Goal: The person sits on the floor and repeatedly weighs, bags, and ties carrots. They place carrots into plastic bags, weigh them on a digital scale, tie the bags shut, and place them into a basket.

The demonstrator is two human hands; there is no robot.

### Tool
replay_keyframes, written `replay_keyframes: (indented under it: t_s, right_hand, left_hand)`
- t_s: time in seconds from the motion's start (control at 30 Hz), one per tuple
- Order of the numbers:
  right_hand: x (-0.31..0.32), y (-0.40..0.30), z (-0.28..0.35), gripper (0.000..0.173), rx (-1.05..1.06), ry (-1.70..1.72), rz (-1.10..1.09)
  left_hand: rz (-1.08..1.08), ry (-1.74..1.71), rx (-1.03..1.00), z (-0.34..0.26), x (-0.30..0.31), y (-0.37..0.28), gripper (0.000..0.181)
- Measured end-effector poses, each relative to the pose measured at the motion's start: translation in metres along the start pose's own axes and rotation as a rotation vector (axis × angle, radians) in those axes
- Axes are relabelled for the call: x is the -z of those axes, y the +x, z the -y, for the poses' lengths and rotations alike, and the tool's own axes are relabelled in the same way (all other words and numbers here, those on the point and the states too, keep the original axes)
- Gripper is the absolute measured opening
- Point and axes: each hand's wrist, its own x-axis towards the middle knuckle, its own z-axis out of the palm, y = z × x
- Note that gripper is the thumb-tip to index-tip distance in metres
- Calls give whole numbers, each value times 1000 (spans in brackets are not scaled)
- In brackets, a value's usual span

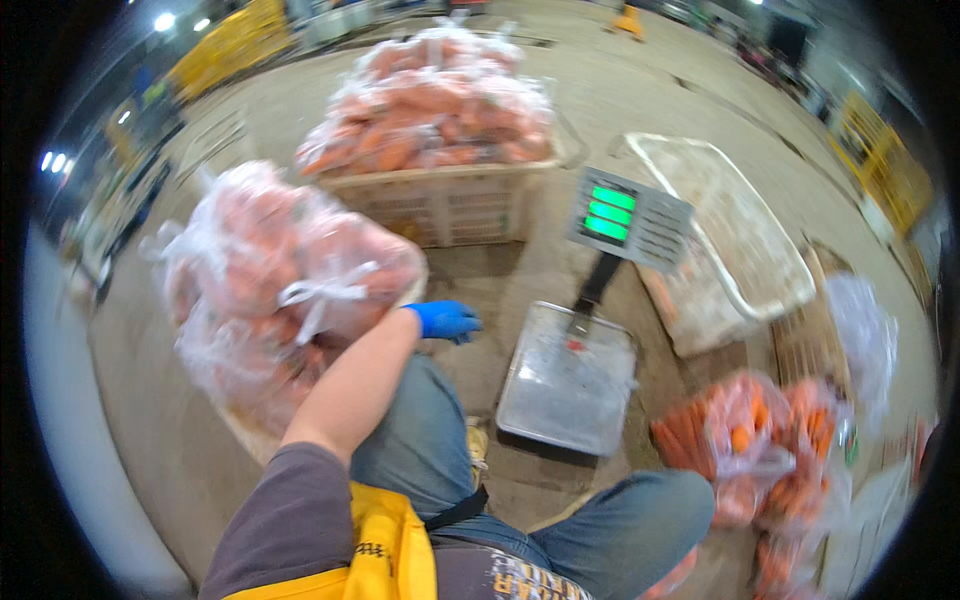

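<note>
My left hand [448, 321], in a blue glove, reaches out over my left knee with its fingers extended, and I see nothing held in it. My right hand is out of view. Close beside the left forearm are clear plastic bags of carrots [300, 277], piled high and tied at the top. To the right of the hand, apart from it, a platform scale [566, 390] stands on the floor with a bare metal pan. Its display head [630, 217] is lit green on a post at the pan's far side.
Beyond, a plastic crate [472, 202] is heaped with bagged carrots [442, 112]. A dirty white tub [727, 225] rests tilted right of the scale. More carrot bags [750, 420] lie at the right, near clear plastic film [862, 337]. Yellow railings [877, 165] stand farther off.
</note>
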Motion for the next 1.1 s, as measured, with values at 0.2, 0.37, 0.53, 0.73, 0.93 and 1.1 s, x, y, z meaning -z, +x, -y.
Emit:
replay_keyframes:
  t_s: [0.2, 0.37, 0.53, 0.73, 0.93, 1.1]
  right_hand:
    - [-11, 12, 70, 10, 146, 48, -16]
    - [-3, 15, 122, 10, 241, 259, -32]
    - [-14, 30, 174, 13, 318, 508, 72]
    - [-72, 70, 222, 15, 132, 836, 310]
    - [-178, 87, 211, 10, -76, 719, 637]
    - [-263, 81, 178, 13, -386, 715, 607]
  left_hand:
    - [44, 176, 54, -6, -17, 7, 40]
    - [81, 248, 36, -12, -17, 10, 41]
    - [104, 267, 38, -14, -15, 13, 40]
    - [100, 250, 44, -9, -10, 14, 40]
    - [108, 188, 47, -13, -7, 8, 40]
    - [87, 100, -17, -13, -8, 1, 38]
